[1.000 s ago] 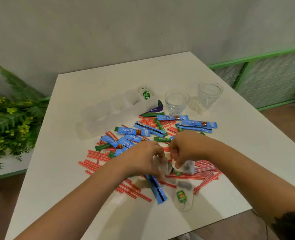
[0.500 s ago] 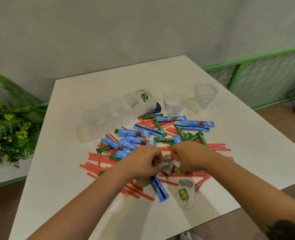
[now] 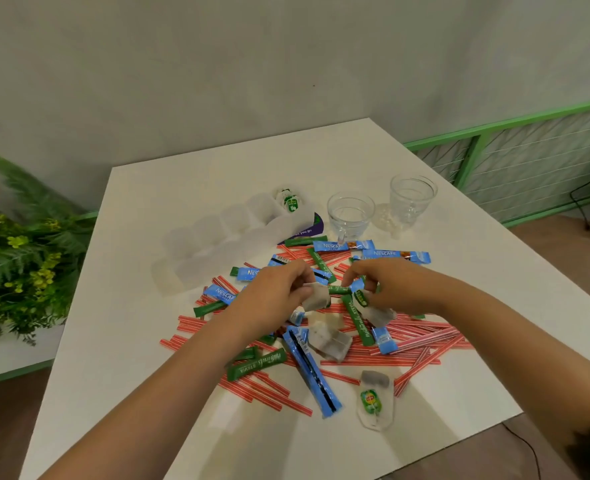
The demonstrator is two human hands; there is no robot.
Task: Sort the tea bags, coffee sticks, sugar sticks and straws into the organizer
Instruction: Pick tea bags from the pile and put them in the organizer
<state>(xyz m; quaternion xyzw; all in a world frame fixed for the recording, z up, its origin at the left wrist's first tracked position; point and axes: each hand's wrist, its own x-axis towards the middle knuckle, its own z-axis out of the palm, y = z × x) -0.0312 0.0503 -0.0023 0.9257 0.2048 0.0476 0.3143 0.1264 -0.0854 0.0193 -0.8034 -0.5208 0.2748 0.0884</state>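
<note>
hands meet over the middle of the pile on the white table (image 3: 148,341). left hand (image 3: 272,299) pinches a pale tea bag (image 3: 316,297) between thumb and fingers, lifted just above the heap. right hand (image 3: 387,285) has its fingers curled round a second tea bag (image 3: 378,315) that hangs below it, with a green tag (image 3: 360,297) showing at the fingertips. two more loose tea bags (image 3: 328,337) lie under the hands on the pile, and another tea bag with a green and yellow tag (image 3: 373,405) lies apart at the near edge of the heap. blue coffee sticks (image 3: 310,368) and green sugar sticks (image 3: 257,363) are scattered across a spread of red striped straws (image 3: 421,341). translucent organizer (image 3: 217,237) lies beyond the pile, towards the far left, its long row of compartments running diagonally; one tea bag tag (image 3: 290,202) sits in its far end compartment. two clear glass cups (image 3: 350,214) stand to the right of the organizer, just past the far edge of the pile. green plant (image 3: 20,258) stands off the table's left side.
</note>
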